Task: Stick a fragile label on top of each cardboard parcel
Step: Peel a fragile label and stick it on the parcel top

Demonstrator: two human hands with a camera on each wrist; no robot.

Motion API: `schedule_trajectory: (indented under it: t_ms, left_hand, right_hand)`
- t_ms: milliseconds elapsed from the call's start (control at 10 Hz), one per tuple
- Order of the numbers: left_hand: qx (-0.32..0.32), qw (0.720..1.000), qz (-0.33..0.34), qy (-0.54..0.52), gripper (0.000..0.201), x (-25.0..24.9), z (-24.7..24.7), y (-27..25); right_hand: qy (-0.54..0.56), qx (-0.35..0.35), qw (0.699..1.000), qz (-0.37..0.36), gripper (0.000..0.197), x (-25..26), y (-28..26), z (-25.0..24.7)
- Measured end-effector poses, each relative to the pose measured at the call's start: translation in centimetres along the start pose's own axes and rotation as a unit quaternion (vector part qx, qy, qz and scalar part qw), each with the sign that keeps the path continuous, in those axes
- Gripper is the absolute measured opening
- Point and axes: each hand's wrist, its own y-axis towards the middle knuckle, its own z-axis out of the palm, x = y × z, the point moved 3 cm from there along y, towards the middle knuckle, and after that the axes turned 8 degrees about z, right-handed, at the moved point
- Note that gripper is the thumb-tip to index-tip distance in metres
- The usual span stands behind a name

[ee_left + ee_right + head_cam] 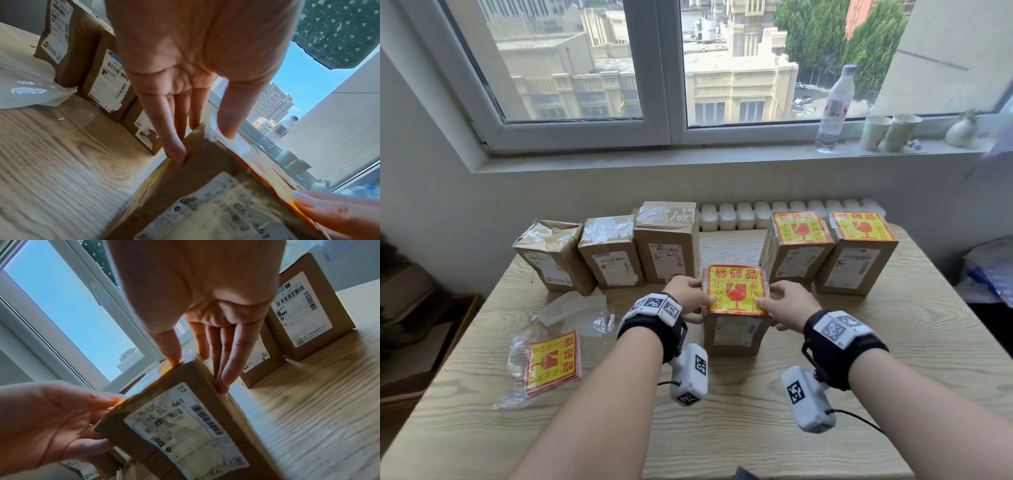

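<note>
- The parcel (734, 329) I'm working on stands upright at the middle of the surface (722, 428), nearer me than the rest, with a red-and-yellow fragile label (737, 289) lying across its top
- My left hand (690, 294) grips the parcel's left flank, thumb on the label's edge, fingers (174, 151) straight down the cardboard side; my right hand (789, 305) mirrors it on the right, thumb on the near corner of the label
- I judge this the pressing-down step for the third parcel; next I'd smooth the label flat, then move this parcel to join the finished ones
- Two labelled parcels (828, 250) stand back right; three unlabelled parcels (609, 250) stand in a row back left
- The spare labels (553, 363) lie in their plastic wrap at front left, with backing scraps (575, 308) just beyond
- A bottle (834, 109) and paper cups (890, 132) sit on the windowsill, well clear; nothing blocks either hand
</note>
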Motion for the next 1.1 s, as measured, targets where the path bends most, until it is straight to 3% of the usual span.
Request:
schedule_trajectory:
  t_ms: [200,500,700,800,900,1000,1100]
  left_hand:
    - [-0.040,0.999,0.015,-0.026,0.064,-2.7,0.1,1.1]
    - [-0.053,0.996,0.059,0.036,0.054,-5.2,0.0,6.5]
    - [-0.068,0.997,0.023,0.039,0.042,-4.0,0.2,10.7]
    - [-0.066,0.998,-0.008,0.011,0.048,-3.9,0.5,12.1]
    - [-0.038,0.999,-0.035,0.004,0.043,-5.0,1.1,12.4]
    - [-0.051,0.998,-0.018,0.034,0.037,-5.8,1.3,13.2]
    - [0.022,0.964,0.033,0.264,0.035,-6.9,1.7,13.8]
  right_hand:
    - [0.055,-0.049,0.997,-0.026,0.043,1.5,2.1,-2.7]
    - [0.064,-0.069,0.995,-0.025,0.042,3.5,6.3,-3.8]
    - [-0.028,-0.055,0.997,-0.055,0.043,4.9,8.3,-3.7]
    - [-0.044,-0.107,0.991,-0.071,0.024,5.2,9.0,-4.7]
    - [-0.039,-0.190,0.978,-0.073,0.018,5.4,9.5,-6.7]
    - [-0.091,-0.252,0.960,-0.078,0.023,4.9,10.3,-8.1]
    - [-0.171,-0.224,0.957,-0.072,0.036,3.8,11.8,-8.2]
